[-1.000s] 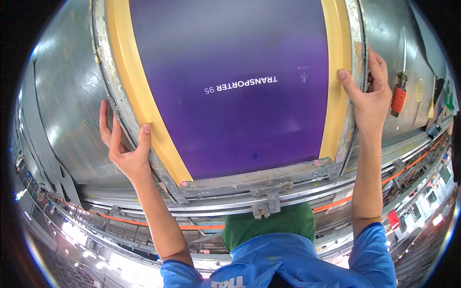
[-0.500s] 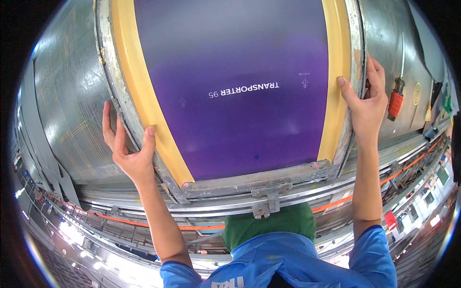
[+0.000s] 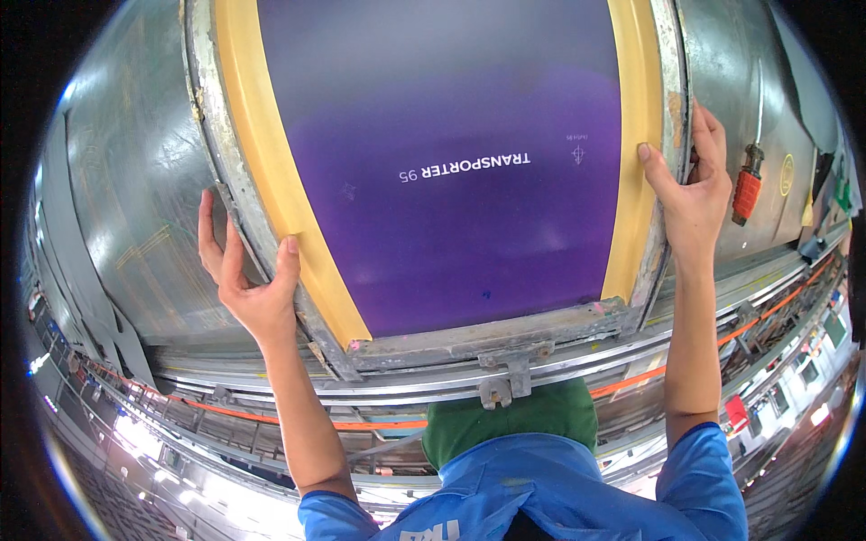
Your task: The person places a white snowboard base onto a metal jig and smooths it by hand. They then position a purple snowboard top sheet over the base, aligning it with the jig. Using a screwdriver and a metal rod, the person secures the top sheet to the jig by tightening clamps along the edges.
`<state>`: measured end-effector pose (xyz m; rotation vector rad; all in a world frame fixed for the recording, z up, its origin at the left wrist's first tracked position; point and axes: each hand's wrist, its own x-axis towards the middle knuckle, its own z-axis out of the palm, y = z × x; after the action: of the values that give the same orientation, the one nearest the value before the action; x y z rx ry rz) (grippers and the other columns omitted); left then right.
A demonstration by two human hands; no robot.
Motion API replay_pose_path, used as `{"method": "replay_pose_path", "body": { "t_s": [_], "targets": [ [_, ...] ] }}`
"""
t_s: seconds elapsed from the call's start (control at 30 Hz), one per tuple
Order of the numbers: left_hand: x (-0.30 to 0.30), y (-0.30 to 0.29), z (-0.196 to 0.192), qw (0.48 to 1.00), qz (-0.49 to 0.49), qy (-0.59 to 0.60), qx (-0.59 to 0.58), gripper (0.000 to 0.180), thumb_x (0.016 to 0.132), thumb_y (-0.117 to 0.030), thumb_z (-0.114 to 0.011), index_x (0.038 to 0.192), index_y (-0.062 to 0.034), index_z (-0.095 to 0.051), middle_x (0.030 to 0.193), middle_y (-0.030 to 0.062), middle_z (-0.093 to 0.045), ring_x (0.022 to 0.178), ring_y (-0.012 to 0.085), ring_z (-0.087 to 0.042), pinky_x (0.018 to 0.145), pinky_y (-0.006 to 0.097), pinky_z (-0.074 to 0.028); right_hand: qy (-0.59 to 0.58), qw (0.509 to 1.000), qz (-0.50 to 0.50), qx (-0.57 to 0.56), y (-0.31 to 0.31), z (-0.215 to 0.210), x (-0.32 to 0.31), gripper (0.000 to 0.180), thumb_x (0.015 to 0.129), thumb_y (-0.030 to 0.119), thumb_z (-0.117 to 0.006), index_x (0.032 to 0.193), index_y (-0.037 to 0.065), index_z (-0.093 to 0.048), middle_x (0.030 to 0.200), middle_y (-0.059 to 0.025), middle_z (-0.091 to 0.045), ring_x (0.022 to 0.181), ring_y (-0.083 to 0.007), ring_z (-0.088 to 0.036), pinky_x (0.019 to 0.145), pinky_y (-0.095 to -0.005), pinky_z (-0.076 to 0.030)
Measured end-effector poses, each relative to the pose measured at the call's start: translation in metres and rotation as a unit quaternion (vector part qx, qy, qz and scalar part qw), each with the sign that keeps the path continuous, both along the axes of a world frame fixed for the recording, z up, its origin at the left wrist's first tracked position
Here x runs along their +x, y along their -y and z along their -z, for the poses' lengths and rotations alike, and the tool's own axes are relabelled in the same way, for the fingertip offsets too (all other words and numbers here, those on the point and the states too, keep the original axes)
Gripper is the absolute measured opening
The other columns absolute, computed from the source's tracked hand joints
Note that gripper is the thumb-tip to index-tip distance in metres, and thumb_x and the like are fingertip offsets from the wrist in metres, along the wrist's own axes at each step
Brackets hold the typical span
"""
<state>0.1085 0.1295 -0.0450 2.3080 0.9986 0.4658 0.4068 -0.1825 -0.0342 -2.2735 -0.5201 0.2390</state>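
Observation:
A worn metal screen-printing frame [image 3: 469,346] lies in front of me, with a purple screen [image 3: 469,252] bearing small white lettering stretched inside it. Yellow tape [image 3: 287,185] runs along both inner sides. My left hand [image 3: 260,293] is closed around the frame's left rail, thumb on top and fingers over the outer edge. Higher up, my right hand [image 3: 696,203] grips the right rail the same way, its fingertips partly hidden behind the rail. A metal clamp bracket [image 3: 516,374] sits at the middle of the near edge.
To the right of the frame, a screwdriver [image 3: 748,187] with a red and black handle rests on the dark surface [image 3: 767,216]. A long metal rail [image 3: 424,393] crosses in front of me, close to my body. Grey sheets [image 3: 90,261] hang at the far left.
Frame, hands and surroundings all appear a little further right, by a very small amount. Both hands keep the same hold on the rails.

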Motion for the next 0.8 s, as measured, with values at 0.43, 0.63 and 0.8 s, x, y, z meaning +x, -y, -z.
{"method": "replay_pose_path", "body": {
  "t_s": [0.43, 0.63, 0.8],
  "targets": [
    [0.001, -0.002, -0.007, 0.996, 0.015, -0.04, 0.084, 0.083, 0.075, -0.04, -0.086, 0.145, -0.005, -0.057, 0.163, 0.0194, -0.037, 0.152, 0.0382, -0.03, 0.122, 0.059, -0.015, 0.028, 0.999, -0.022, -0.017, 0.002, -0.001, 0.0, 0.076, 0.079, 0.016, -0.083, 0.148, 0.002, -0.053, 0.133, -0.0138, -0.05, 0.125, -0.0241, -0.053, 0.109, -0.0357, -0.041],
    [0.05, 0.071, -0.036, 0.952, 0.224, -0.141, 0.152, 0.098, 0.079, -0.065, -0.074, 0.161, -0.0254, -0.037, 0.17, 0.02, -0.019, 0.158, 0.0388, -0.016, 0.122, 0.068, -0.001, 0.155, 0.981, 0.082, -0.087, 0.054, -0.039, 0.027, 0.076, 0.089, 0.036, -0.08, 0.15, 0.003, -0.051, 0.141, -0.0217, -0.054, 0.127, -0.0305, -0.053, 0.11, -0.0412, -0.04],
    [0.084, 0.103, -0.012, 0.924, 0.313, -0.194, 0.102, 0.091, 0.077, -0.081, -0.058, 0.157, -0.0425, -0.04, 0.17, 0.0206, -0.019, 0.158, 0.0398, -0.015, 0.117, 0.075, 0.001, 0.189, 0.941, 0.167, -0.227, 0.124, -0.01, 0.068, 0.075, 0.095, 0.052, -0.07, 0.15, 0.003, -0.052, 0.135, -0.0249, -0.057, 0.124, -0.0351, -0.056, 0.108, -0.0439, -0.041]
  ]
}}
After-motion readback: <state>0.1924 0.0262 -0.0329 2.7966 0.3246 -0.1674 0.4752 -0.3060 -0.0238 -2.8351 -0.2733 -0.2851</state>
